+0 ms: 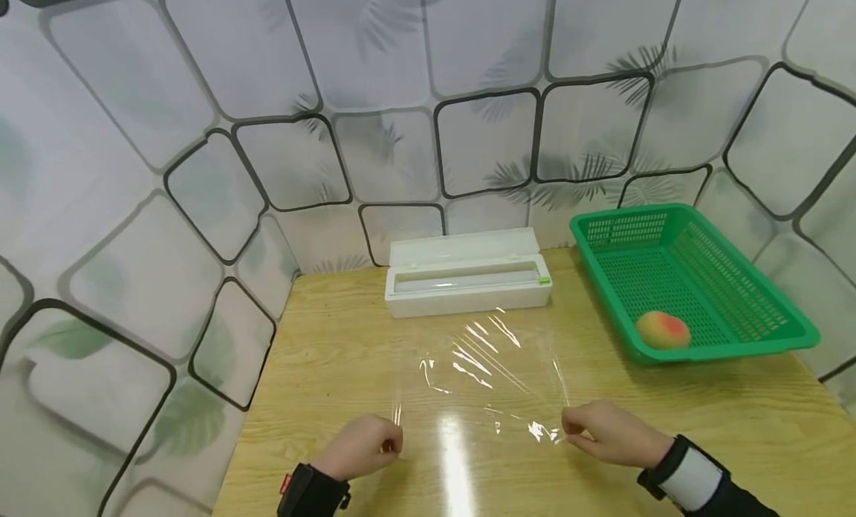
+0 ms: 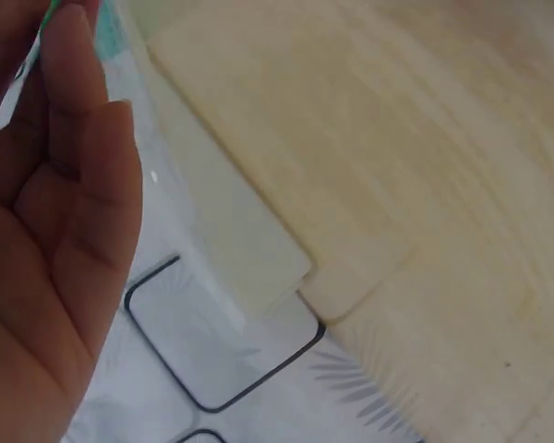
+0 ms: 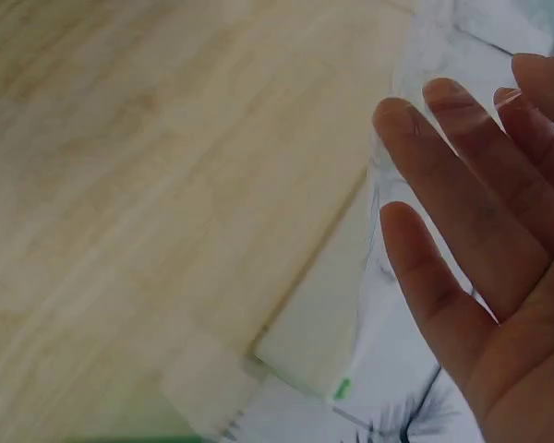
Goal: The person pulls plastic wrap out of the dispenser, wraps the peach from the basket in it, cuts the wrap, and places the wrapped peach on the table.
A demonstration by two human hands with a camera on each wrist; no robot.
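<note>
A sheet of clear plastic wrap (image 1: 478, 361) stretches from the white dispenser box (image 1: 468, 301) toward me, glinting with creases. My left hand (image 1: 364, 444) pinches its near left corner between thumb and fingers. At the near right corner, my right hand (image 1: 618, 433) pinches the film, which bunches a little at the fingertips. In the right wrist view the other fingers (image 3: 462, 185) of that hand are spread along the film. The box has its lid (image 1: 464, 244) raised, a roll (image 1: 464, 281) inside and a small green slider (image 1: 544, 280) at its right end.
A green plastic basket (image 1: 735, 346) stands at the right on the wooden table (image 1: 321, 353), with a yellow-red peach (image 1: 662, 330) in its near left corner. Patterned cloth (image 1: 381, 160) rises behind the table and along both sides. The box stands near the table's back edge.
</note>
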